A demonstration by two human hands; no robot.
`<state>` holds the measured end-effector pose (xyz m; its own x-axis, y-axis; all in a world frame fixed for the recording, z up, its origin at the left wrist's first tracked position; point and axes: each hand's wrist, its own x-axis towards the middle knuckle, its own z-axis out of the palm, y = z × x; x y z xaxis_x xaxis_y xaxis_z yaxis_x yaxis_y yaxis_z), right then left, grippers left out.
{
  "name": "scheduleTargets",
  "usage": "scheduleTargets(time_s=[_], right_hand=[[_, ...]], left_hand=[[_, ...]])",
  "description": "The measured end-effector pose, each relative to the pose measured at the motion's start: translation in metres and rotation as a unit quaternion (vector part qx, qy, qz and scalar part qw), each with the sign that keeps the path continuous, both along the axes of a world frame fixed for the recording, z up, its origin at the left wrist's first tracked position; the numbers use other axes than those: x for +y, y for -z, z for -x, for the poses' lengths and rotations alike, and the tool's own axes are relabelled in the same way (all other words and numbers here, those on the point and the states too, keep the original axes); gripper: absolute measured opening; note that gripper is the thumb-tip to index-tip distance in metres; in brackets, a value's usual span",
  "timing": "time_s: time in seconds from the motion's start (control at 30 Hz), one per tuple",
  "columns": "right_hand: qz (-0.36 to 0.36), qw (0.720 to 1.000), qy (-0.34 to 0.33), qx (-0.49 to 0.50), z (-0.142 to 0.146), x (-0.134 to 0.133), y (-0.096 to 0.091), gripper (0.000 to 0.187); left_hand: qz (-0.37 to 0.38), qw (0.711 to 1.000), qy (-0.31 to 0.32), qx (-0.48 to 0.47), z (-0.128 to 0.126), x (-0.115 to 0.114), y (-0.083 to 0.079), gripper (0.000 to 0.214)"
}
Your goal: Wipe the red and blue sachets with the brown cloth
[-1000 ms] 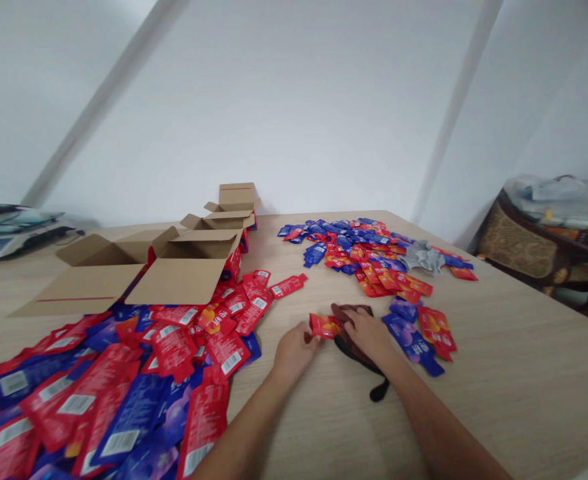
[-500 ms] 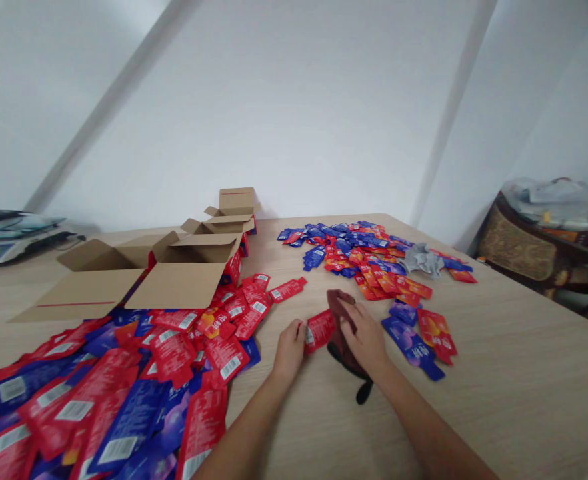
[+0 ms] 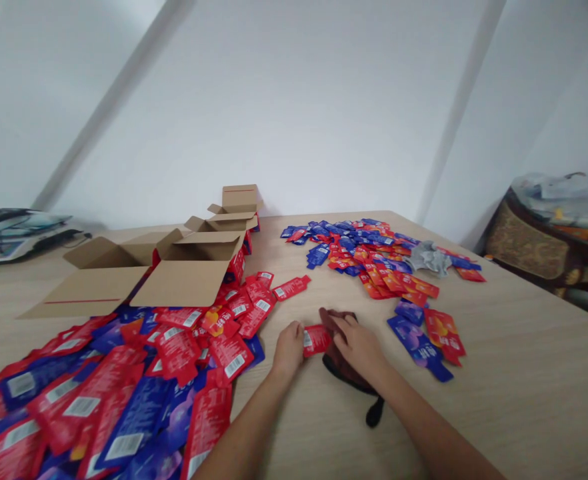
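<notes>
My left hand [image 3: 289, 351] is closed on the end of a red sachet [image 3: 317, 341] with a white barcode. The sachet's other end reaches the edge of a dark brown, soft pouch-like piece [image 3: 341, 363] with black trim and a black tab. My right hand [image 3: 359, 348] is closed on that brown piece from above; its fingertips are partly hidden in the folds. Whether the sachet's tip is inside or only against the piece, I cannot tell. To the left of my left hand lies a large heap of red and blue sachets [image 3: 177, 353].
Open cardboard boxes [image 3: 179, 283] stand behind the heap. Another pile of red and blue sachets [image 3: 354, 243] lies at the back right, with crumpled grey material [image 3: 429, 259]. A few sachets [image 3: 421, 347] lie right of my hands. A patterned chair [image 3: 527, 243] stands beyond the table.
Both hands have moved slightly nearer to me. The brown piece has tilted lower and flatter, and the red sachet now lies more level against it. The view has shifted a little.
</notes>
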<state>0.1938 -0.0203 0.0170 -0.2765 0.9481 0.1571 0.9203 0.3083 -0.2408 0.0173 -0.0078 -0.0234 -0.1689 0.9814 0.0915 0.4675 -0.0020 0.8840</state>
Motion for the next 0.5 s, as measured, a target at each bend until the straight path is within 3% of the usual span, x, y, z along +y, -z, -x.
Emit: scheduleTargets(time_s=[0.1,0.3,0.4,0.5], right_hand=[[0.016,0.999,-0.046,0.004,0.01,-0.005,0.001,0.039],[0.001,0.997,0.074,-0.015,-0.018,0.024,0.001,0.038],[-0.011,0.997,0.07,-0.002,-0.026,0.027,0.004,0.038],[-0.008,0.998,0.065,0.008,-0.027,0.025,0.008,0.038]], left_hand=[[-0.012,1.0,0.001,-0.006,-0.002,0.0,0.001,0.025],[-0.016,0.982,-0.092,-0.161,0.015,0.002,-0.01,0.025],[-0.069,0.942,-0.134,-0.3,0.032,0.009,-0.02,0.024],[-0.127,0.874,-0.156,-0.441,0.048,0.016,-0.028,0.018]])
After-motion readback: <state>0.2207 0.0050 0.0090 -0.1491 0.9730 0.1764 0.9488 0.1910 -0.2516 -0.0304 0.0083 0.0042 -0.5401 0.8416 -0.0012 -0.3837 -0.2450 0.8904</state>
